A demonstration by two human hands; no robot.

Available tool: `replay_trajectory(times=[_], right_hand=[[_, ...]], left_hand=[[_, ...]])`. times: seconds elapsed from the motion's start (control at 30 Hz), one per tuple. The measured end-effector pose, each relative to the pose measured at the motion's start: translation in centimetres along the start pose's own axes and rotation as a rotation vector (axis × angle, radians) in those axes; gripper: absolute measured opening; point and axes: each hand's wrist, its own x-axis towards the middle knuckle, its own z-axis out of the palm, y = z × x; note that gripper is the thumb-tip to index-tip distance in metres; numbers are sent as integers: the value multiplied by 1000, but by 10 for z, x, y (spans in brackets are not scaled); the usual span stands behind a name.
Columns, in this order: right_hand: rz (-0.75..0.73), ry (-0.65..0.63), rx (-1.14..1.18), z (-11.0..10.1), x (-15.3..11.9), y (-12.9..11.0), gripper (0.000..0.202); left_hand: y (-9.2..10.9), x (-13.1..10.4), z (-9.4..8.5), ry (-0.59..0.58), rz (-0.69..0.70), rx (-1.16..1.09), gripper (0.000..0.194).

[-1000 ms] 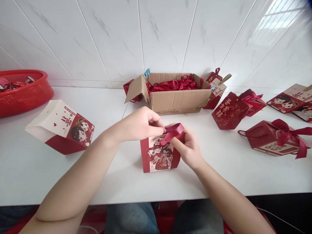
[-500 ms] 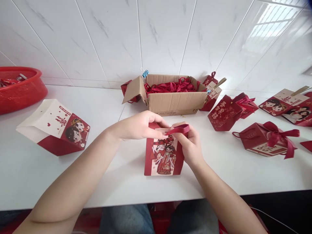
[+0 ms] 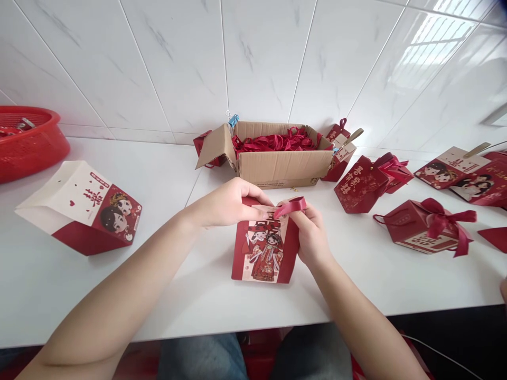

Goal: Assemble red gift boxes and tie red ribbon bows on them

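A red box with two printed cartoon figures (image 3: pixel 264 253) stands on the white table in front of me. My left hand (image 3: pixel 233 205) pinches its top edge from the left, thumb in front and fingers behind. At the top right corner, my right hand (image 3: pixel 311 227) is closed on a dark red ribbon (image 3: pixel 291 206), which loops out over the thumb. Its fingers also touch the box top. Behind the hands is a cardboard box (image 3: pixel 283 168) filled with red ribbons (image 3: pixel 277 141).
An open white-and-red box (image 3: pixel 95 208) lies at left, near a red basket (image 3: pixel 31 148). Finished-looking red boxes (image 3: pixel 362 184) and a bow-tied box (image 3: pixel 423 227) sit at right. Part of a person's hand (image 3: pixel 504 289) shows at the right edge.
The ribbon loop over my right thumb has shifted slightly left and looks shorter. My left hand still pinches the box top. The view has moved slightly, and a person's hand now shows at the right edge.
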Motion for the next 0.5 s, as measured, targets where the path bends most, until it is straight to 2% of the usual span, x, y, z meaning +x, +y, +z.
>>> replay_trajectory(times=[0.1,0.23,0.37,0.43,0.5], right_hand=[[-57,-16,-33,-3,2,0,19],[-215,-74,-153,-11,3,-4,12],[-458,-141,-215,-20,5,-12,37],[-535,-212,-312,-24,5,-17,30],[-556,-298,-451,-26,6,-22,13]], left_hand=[[-2,1,3,51,36,65,16],[-4,3,4,89,41,95,19],[-5,4,4,125,28,112,15],[-5,4,5,122,31,110,13],[-5,4,5,119,38,111,14]])
